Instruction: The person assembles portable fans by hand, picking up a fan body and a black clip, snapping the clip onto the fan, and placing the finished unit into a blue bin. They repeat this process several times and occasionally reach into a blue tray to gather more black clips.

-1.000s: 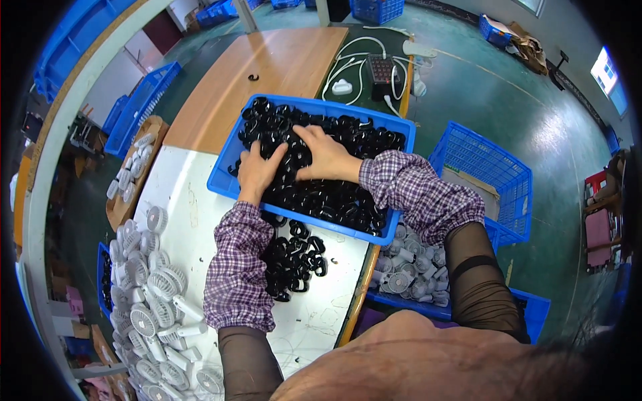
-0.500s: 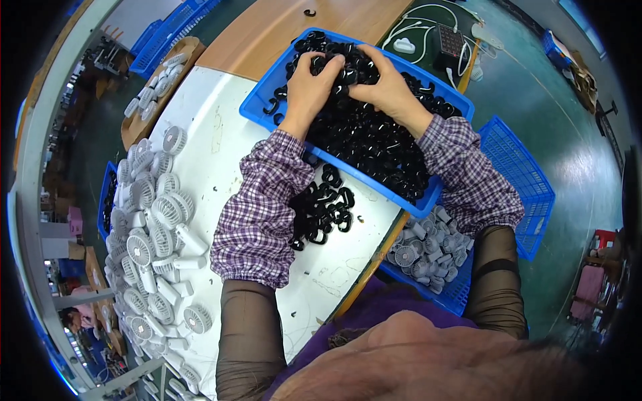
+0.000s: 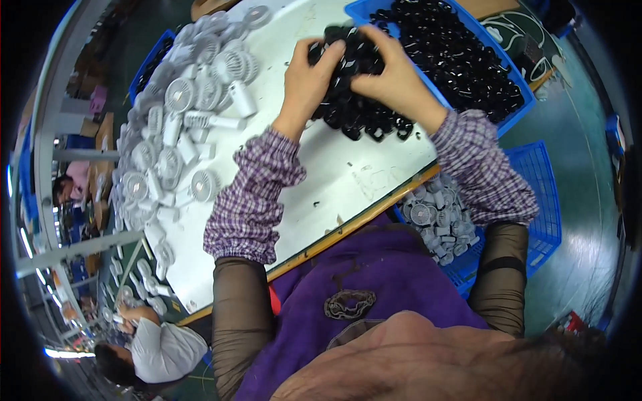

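Note:
Between my two hands is a clump of small black curved plastic pieces [image 3: 352, 57], raised above the white tabletop. My left hand [image 3: 306, 90] curls round its left side, thumb pressed on top. From the right my right hand [image 3: 396, 79] closes on it, thumb and fingers spread round the pieces. Below and partly hidden by my hands is a loose pile of the same black pieces [image 3: 364, 125] on the white table [image 3: 321, 184]. Just to the right stands a blue bin [image 3: 360, 9] holding many more of them.
White handheld fans [image 3: 179, 95] are heaped along the table's left side. At the lower right a blue basket [image 3: 461, 273] holds grey-white fans, beside another blue basket [image 3: 545, 200]. White cables [image 3: 508, 23] lie at the far right. A person in a white shirt [image 3: 164, 351] is at lower left.
My hands have carried a clump of black pieces out of the blue bin, over to the pile on the table. The view has swung right, so the bin now appears at upper right.

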`<state>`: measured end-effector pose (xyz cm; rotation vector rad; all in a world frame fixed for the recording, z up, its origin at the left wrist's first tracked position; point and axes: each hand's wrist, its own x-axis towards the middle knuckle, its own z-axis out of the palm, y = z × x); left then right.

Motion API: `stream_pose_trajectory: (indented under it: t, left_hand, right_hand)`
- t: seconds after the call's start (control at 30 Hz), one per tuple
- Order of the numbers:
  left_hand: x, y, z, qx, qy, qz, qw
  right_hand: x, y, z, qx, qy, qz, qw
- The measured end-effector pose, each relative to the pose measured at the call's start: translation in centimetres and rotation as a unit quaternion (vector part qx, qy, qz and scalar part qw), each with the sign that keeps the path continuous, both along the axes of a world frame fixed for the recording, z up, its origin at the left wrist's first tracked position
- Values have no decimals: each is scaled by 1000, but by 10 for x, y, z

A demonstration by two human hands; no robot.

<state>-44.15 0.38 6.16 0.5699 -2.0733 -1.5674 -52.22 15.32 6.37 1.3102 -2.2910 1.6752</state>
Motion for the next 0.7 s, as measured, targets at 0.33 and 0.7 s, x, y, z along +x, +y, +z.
stream_pose_trajectory:
  t: [0.33,0.7]
  left_hand:
    - [177,-9,-71,27,-89,124,988]
    - [234,-18,-85,-143,-116,88,979]
  right_hand:
    - [147,-36,-76,105,-36,87,990]
    - [169,-40,-110,113,172,-24,978]
